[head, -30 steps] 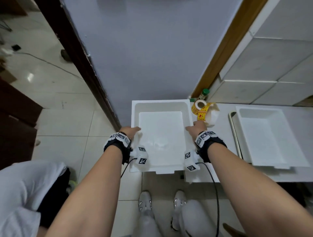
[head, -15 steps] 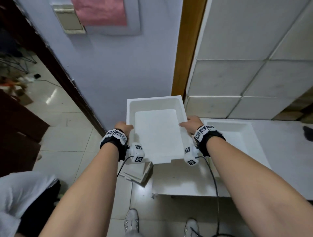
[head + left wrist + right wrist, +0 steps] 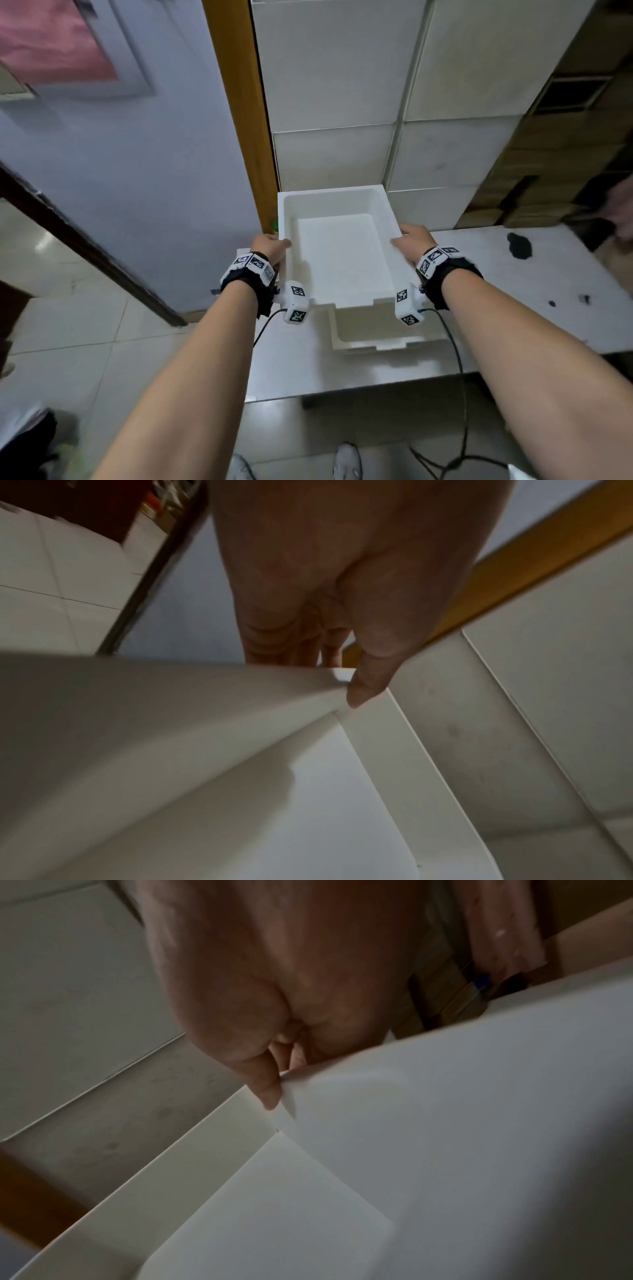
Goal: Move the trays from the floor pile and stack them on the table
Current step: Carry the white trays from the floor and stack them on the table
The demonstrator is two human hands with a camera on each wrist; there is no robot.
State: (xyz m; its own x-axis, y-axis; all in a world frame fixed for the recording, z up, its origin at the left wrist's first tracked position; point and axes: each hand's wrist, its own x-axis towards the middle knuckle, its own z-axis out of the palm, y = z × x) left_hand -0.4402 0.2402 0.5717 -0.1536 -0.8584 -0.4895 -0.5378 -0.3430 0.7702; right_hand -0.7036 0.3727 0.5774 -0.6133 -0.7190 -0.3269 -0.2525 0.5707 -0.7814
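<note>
White tray [image 3: 337, 253] held in the air over the table [image 3: 534, 287], one hand on each long side.

The tray is a shallow white foam box, open side up, its near end hanging above a second tray [image 3: 373, 334] that rests on the table's grey top. The left hand [image 3: 270, 247] clamps the left rim, thumb inside the wall and fingers under the lip; the right hand [image 3: 412, 240] clamps the right rim the same way. Both wrist views show a thumb pressed over the rim edge, though they are dim and the fingers beneath are hard to make out. Behind the tray stand a wall of pale tiles [image 3: 445, 150] and a wooden door frame [image 3: 239, 113]. A black smudge [image 3: 519, 245] marks the tabletop to the right.
</note>
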